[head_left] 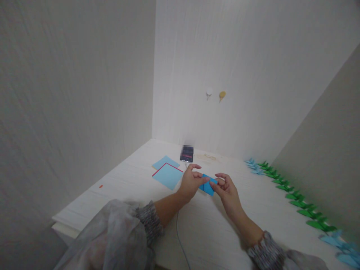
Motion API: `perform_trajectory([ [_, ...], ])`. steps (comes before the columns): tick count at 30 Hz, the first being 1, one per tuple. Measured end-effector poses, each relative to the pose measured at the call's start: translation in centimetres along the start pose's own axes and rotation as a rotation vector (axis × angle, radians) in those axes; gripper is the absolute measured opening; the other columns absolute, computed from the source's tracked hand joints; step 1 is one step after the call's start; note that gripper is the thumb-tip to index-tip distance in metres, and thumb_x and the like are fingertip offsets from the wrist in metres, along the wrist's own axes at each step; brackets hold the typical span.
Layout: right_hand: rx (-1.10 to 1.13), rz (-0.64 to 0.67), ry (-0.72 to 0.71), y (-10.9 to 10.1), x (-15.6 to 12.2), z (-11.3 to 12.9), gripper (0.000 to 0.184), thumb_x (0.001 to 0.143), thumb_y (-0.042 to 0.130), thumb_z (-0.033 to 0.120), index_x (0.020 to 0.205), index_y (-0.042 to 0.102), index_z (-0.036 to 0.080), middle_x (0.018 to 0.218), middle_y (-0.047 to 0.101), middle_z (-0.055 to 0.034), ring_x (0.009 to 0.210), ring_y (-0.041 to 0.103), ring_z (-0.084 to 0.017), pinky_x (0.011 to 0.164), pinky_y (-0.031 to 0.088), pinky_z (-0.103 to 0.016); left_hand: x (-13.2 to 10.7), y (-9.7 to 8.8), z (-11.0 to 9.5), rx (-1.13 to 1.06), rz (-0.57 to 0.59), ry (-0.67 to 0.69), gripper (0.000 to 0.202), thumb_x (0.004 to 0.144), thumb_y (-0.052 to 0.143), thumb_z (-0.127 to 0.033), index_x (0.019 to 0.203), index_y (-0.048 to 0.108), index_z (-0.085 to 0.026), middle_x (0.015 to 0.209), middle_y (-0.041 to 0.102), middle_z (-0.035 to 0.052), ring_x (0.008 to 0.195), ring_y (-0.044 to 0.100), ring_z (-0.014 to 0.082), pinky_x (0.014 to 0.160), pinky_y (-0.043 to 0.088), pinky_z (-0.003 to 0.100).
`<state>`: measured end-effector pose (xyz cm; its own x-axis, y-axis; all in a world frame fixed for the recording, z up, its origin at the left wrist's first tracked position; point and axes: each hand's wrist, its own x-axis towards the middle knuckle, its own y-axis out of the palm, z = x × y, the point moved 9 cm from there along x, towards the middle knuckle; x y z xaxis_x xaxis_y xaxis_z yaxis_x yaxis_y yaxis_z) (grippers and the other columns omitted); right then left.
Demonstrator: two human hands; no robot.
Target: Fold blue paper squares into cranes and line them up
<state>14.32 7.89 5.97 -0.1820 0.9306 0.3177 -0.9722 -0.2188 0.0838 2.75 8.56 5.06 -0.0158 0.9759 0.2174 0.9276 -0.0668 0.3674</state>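
Observation:
Both my hands meet over a white table (118,187) and pinch a small folded blue paper (208,186) between them. My left hand (191,182) grips the paper's left side with thumb and fingers closed on it. My right hand (226,189) holds its right end, fingers curled. The paper hovers just above the tabletop. Grey patterned cuffs cover both wrists.
Blue paper sheets (168,173), one with a red edge, lie to the left. A phone (187,153) stands by the wall with a cable (180,236) running toward me. A row of green folded figures (298,202) and blue ones (253,165) lines the right wall.

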Motion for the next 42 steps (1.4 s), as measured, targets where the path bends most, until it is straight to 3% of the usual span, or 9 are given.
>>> perform_trajectory([
  [6,0.077,0.056,0.146,1.2,-0.2,-0.9,0.048,0.055,0.068,0.025,0.091,0.037,0.020,0.063,0.064,0.0008,0.056,0.058,-0.014,0.059,0.045,-0.028,0.0,0.0,-0.2,-0.014,-0.014,0.006,0.049,0.051,0.067,-0.025,0.088,0.036,-0.018,0.053,0.052,-0.0055,0.043,0.049,0.0085,0.044,0.038,0.020],
  [18,0.050,0.142,0.133,1.9,-0.2,-0.5,0.050,0.053,0.069,0.023,0.090,0.035,0.020,0.060,0.064,0.0011,0.048,0.058,-0.014,0.054,0.044,-0.028,0.2,-1.6,0.8,-0.080,-0.165,-0.050,0.047,0.051,0.068,-0.025,0.085,0.036,-0.018,0.054,0.053,-0.0037,0.047,0.051,0.0098,0.047,0.038,0.021],
  [26,0.026,0.128,0.177,1.6,-0.5,-0.8,0.055,0.057,0.066,0.031,0.100,0.034,0.018,0.057,0.065,-0.0012,0.057,0.062,-0.020,0.067,0.044,-0.034,0.4,-2.3,0.8,-0.031,-0.189,-0.047,0.046,0.052,0.067,-0.027,0.085,0.038,-0.018,0.057,0.055,-0.0023,0.048,0.050,0.0088,0.046,0.035,0.019],
  [33,-0.042,0.158,0.130,2.0,-0.5,-0.7,0.044,0.061,0.061,0.035,0.092,0.033,0.021,0.051,0.060,0.0038,0.039,0.055,-0.014,0.045,0.041,-0.026,0.2,-2.2,0.7,-0.068,-0.194,-0.043,0.041,0.054,0.065,-0.028,0.084,0.039,-0.018,0.054,0.052,-0.0039,0.047,0.048,0.0083,0.047,0.034,0.019],
  [42,0.059,0.209,0.185,2.3,-0.7,-1.4,0.046,0.061,0.064,0.030,0.095,0.035,0.019,0.064,0.063,-0.0015,0.063,0.061,-0.018,0.068,0.042,-0.035,0.6,-2.4,0.5,-0.027,-0.169,-0.005,0.033,0.057,0.062,-0.030,0.080,0.042,-0.018,0.045,0.043,-0.0078,0.040,0.039,0.0047,0.042,0.028,0.016],
])
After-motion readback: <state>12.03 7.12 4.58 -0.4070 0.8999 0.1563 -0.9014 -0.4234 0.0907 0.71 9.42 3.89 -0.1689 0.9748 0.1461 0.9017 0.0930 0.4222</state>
